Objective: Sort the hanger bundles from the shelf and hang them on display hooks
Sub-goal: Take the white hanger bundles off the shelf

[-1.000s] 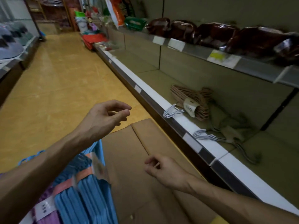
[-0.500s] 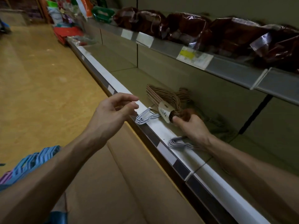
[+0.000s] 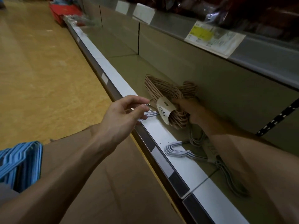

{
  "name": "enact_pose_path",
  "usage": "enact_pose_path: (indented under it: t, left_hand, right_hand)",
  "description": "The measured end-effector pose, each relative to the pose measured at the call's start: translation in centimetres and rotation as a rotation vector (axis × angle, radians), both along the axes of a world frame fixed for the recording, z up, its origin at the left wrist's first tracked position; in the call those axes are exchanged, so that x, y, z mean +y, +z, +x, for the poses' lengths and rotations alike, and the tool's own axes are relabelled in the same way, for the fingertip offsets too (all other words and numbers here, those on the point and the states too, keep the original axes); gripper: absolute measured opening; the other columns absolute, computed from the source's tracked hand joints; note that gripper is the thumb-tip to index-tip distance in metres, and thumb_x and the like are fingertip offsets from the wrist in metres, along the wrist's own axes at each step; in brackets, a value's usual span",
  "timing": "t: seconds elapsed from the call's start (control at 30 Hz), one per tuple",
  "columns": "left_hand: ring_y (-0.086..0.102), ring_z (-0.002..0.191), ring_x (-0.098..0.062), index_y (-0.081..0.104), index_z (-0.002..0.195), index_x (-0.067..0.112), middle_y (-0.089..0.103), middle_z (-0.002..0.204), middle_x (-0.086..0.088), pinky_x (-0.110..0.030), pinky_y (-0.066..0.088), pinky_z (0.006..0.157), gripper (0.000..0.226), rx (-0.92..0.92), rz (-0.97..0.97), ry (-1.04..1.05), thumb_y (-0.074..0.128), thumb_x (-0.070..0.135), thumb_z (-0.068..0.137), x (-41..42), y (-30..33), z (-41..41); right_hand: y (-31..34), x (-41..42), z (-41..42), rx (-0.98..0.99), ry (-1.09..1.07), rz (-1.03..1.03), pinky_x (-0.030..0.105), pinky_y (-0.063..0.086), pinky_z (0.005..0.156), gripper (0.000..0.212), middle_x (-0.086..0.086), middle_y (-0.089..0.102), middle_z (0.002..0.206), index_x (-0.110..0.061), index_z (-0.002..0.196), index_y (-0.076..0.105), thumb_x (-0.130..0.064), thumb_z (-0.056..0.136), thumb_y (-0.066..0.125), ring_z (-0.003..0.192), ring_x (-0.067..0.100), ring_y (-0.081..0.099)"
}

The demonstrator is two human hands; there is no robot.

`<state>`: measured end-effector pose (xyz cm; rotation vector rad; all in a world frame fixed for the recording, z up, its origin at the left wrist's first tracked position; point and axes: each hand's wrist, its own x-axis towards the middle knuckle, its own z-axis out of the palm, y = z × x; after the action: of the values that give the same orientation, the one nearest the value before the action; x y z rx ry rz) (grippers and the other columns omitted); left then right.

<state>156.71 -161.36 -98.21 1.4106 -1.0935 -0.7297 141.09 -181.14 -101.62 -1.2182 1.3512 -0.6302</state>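
Tan hanger bundle (image 3: 168, 101) in a right-hand grip, low on the shelf (image 3: 155, 126).

Right hand (image 3: 189, 110) wraps its fingers round the bundle just behind the paper band (image 3: 165, 110), holding it at the shelf's front edge. Left hand (image 3: 127, 110) hovers loosely curled over the white metal hooks (image 3: 149, 114), pinching nothing I can make out. Grey hanger bundle (image 3: 194, 152) lies nearer on the shelf; blue hangers (image 3: 19, 164) sit far left beside flat cardboard (image 3: 113, 183).
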Motion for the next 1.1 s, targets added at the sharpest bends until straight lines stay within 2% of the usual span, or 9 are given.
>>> enact_pose_path:
  t: [0.13, 0.37, 0.43, 0.57, 0.7, 0.77, 0.83, 0.97, 1.1]
  left_hand:
    - [0.072, 0.085, -0.009, 0.071, 0.105, 0.027, 0.073, 0.094, 0.007, -0.022, 0.059, 0.07, 0.015, 0.01, 0.019, 0.007, 0.061, 0.019, 0.097, -0.7, -0.8, -0.3]
    - [0.071, 0.084, -0.008, 0.071, 0.103, 0.027, 0.073, 0.093, 0.007, -0.02, 0.059, 0.069, 0.015, 0.022, 0.025, 0.01, 0.061, 0.018, 0.096, -0.3, -1.1, 0.2]
    - [0.071, 0.084, -0.008, 0.071, 0.105, 0.026, 0.073, 0.093, 0.007, -0.018, 0.057, 0.067, 0.016, 0.012, 0.028, 0.01, 0.06, 0.017, 0.097, 0.0, -1.0, 0.5]
    - [0.071, 0.085, -0.008, 0.071, 0.105, 0.026, 0.073, 0.095, 0.007, -0.019, 0.058, 0.067, 0.016, -0.026, 0.024, 0.026, 0.06, 0.017, 0.097, 0.6, -0.4, 1.3]
    - [0.071, 0.087, -0.01, 0.07, 0.105, 0.029, 0.072, 0.096, 0.006, -0.026, 0.059, 0.073, 0.016, -0.056, 0.011, 0.033, 0.06, 0.019, 0.097, 1.6, 0.6, 2.2]
    - [0.07, 0.089, -0.01, 0.07, 0.104, 0.031, 0.072, 0.097, 0.006, -0.028, 0.058, 0.075, 0.016, -0.076, 0.009, 0.035, 0.061, 0.021, 0.096, 2.3, 1.1, 2.8]
    - [0.069, 0.091, -0.009, 0.069, 0.103, 0.031, 0.071, 0.099, 0.007, -0.027, 0.058, 0.076, 0.016, -0.08, 0.007, 0.047, 0.061, 0.02, 0.095, 3.0, 1.6, 3.5]
    - [0.068, 0.094, -0.013, 0.072, 0.103, 0.026, 0.071, 0.103, 0.006, -0.028, 0.056, 0.081, 0.016, -0.108, -0.025, 0.131, 0.062, 0.017, 0.095, 4.1, 2.6, 5.0]
    - [0.062, 0.103, -0.003, 0.066, 0.119, 0.026, 0.068, 0.111, 0.011, -0.014, 0.047, 0.079, 0.024, -0.192, -0.03, 0.24, 0.061, 0.023, 0.096, 5.3, 2.8, 6.3]
  right_hand:
    - [-0.4, 0.0, 0.4, 0.08, -0.054, -0.076, 0.037, 0.057, 0.073, 0.035, 0.02, 0.068, 0.109, 0.003, 0.12, 0.062, 0.002, 0.085, 0.062, 0.093, 0.035, 0.067]
    - [-0.1, 2.2, -0.5, 0.142, -0.101, -0.28, 0.017, 0.038, 0.045, 0.018, 0.014, 0.059, 0.09, -0.001, 0.105, 0.062, 0.0, 0.089, 0.052, 0.072, 0.024, 0.055]
    - [0.0, 3.0, -0.7, 0.121, -0.139, -0.297, 0.017, 0.037, 0.046, 0.015, 0.014, 0.054, 0.08, 0.002, 0.097, 0.061, 0.002, 0.087, 0.05, 0.064, 0.023, 0.05]
    - [0.8, 4.4, -1.4, 0.071, -0.141, -0.375, 0.031, 0.039, 0.057, 0.009, 0.015, 0.052, 0.072, 0.007, 0.088, 0.06, 0.004, 0.085, 0.052, 0.067, 0.024, 0.049]
    - [1.7, 6.8, -1.6, 0.105, -0.063, -0.457, 0.024, 0.043, 0.054, 0.013, 0.018, 0.061, 0.077, 0.002, 0.094, 0.065, 0.001, 0.087, 0.055, 0.064, 0.019, 0.058]
    - [2.0, 8.0, -1.1, 0.105, 0.03, -0.285, 0.022, 0.05, 0.052, 0.017, 0.016, 0.067, 0.082, -0.009, 0.107, 0.066, -0.009, 0.093, 0.056, 0.061, 0.013, 0.061]
    - [2.3, 9.5, -0.2, 0.101, 0.132, -0.114, 0.028, 0.056, 0.055, 0.02, 0.011, 0.069, 0.087, -0.017, 0.118, 0.059, -0.021, 0.098, 0.056, 0.062, 0.019, 0.066]
    - [2.0, 12.2, 2.2, 0.031, 0.232, -0.439, 0.024, 0.058, 0.055, 0.052, -0.004, 0.069, 0.092, -0.029, 0.131, 0.056, -0.001, 0.088, 0.061, 0.069, 0.012, 0.071]
    - [1.2, 15.6, 5.3, -0.019, 0.364, -0.556, 0.019, 0.058, 0.066, 0.05, -0.014, 0.068, 0.097, -0.031, 0.122, 0.06, -0.001, 0.082, 0.062, 0.082, -0.002, 0.066]
